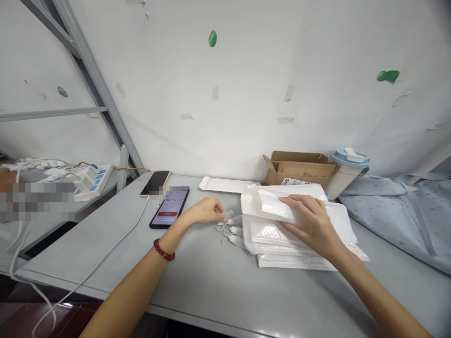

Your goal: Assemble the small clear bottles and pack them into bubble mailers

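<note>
My right hand [310, 220] grips the top white bubble mailer [271, 206], its thumb and fingers closed on the edge. Below that mailer lie several more white padded mailers [268, 234] in an uneven stack. On the left, my left hand [207, 211] has its fingers curled and pressed together at a small group of white items with thin curly strings [230, 228]. These items lie beside the stack, partly tucked under its left edge. What the left fingertips hold, if anything, is too small to make out. A red bead bracelet circles my left wrist.
Left of the hands are a phone with a lit timer [171, 206] and a phone on a white cable [155, 183]. Behind the mailers stand a long white box [229, 185], an open cardboard box [303, 169] and a lidded cup [347, 173]. Blue-grey fabric [398, 211] lies right.
</note>
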{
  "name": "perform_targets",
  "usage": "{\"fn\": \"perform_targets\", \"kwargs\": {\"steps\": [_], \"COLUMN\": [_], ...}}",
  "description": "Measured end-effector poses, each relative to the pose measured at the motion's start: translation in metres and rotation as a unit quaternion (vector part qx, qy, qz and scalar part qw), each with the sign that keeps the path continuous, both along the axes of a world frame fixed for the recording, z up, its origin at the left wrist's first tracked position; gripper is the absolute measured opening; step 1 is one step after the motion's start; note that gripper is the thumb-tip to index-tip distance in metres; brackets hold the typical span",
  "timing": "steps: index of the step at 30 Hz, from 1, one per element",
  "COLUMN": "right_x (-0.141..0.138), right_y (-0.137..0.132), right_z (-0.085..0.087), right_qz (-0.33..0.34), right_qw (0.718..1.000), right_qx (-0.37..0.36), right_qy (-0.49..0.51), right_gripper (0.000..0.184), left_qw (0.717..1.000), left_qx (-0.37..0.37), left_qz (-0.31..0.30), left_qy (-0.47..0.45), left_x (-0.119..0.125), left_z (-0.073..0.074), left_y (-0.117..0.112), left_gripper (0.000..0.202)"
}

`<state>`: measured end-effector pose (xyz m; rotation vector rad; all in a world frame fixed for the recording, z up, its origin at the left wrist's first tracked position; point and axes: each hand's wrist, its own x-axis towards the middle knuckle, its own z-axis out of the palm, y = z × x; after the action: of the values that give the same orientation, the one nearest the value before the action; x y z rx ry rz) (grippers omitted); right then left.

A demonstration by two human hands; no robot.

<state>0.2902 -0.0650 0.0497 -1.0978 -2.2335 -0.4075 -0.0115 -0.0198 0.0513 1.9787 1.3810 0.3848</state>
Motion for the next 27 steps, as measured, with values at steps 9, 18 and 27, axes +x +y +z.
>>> {"fn": "perform_targets", "kwargs": {"steps": [9,18,27], "right_x": [-0.004,-0.012,-0.011], "right_y": [0.000,-0.005,-0.004], "right_z": [-0.004,-0.003,-0.004], "right_qz": [-0.003,-0.006,-0.037], "right_qw": [1.000,1.000,0.999], "right_qx": [-0.019,-0.005,0.033], "right_qy": [-0.003,-0.028,0.007], "right_gripper": [0.042,0.038,0.037], "left_qw": [0.988,0.957,0.956], "left_qx": [0.090,0.240,0.213], "left_qz": [0.012,-0.015,0.120], "left_qy": [-0.127,-0.161,-0.163], "left_x": [0.005,0.039,0.024], "left_z": [0.026,0.013,0.023], "left_y": [-0.010,-0.032,-0.024], "left_gripper": [0.028,0.033,0.021]}}
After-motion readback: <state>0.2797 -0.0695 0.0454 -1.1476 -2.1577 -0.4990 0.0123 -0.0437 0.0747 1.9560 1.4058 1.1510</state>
